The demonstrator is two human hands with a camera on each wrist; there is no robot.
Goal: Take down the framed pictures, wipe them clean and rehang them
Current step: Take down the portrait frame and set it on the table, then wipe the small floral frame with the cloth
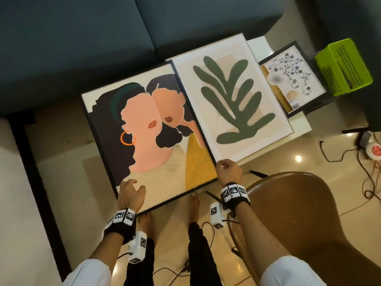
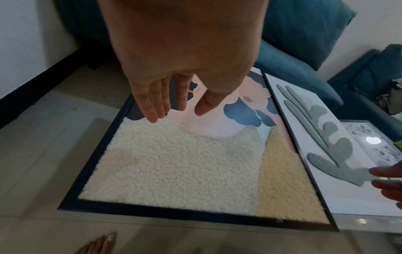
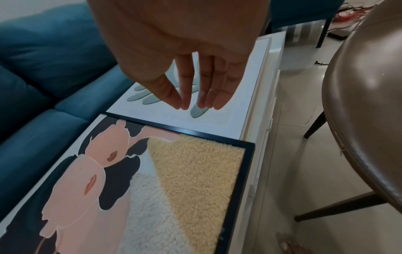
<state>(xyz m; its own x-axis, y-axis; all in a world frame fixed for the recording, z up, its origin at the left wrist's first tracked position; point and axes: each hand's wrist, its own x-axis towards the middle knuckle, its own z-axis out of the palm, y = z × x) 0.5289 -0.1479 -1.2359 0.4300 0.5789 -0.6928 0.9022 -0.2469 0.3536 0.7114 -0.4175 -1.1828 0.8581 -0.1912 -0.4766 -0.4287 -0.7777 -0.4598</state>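
Note:
Three framed pictures lie flat on a low white table. The largest, a black-framed picture of two faces, lies at the left. A light-framed green leaf picture lies beside it, overlapping its right edge. A small floral picture lies at the far right. My left hand hovers with relaxed fingers over the faces picture's near left corner. Over the leaf picture's near corner is my right hand, fingers straight and holding nothing.
A dark teal sofa runs along the far side of the table. A brown chair stands close at my right. A green perforated basket sits at the far right. Cables trail on the tiled floor. My bare feet stand below the table edge.

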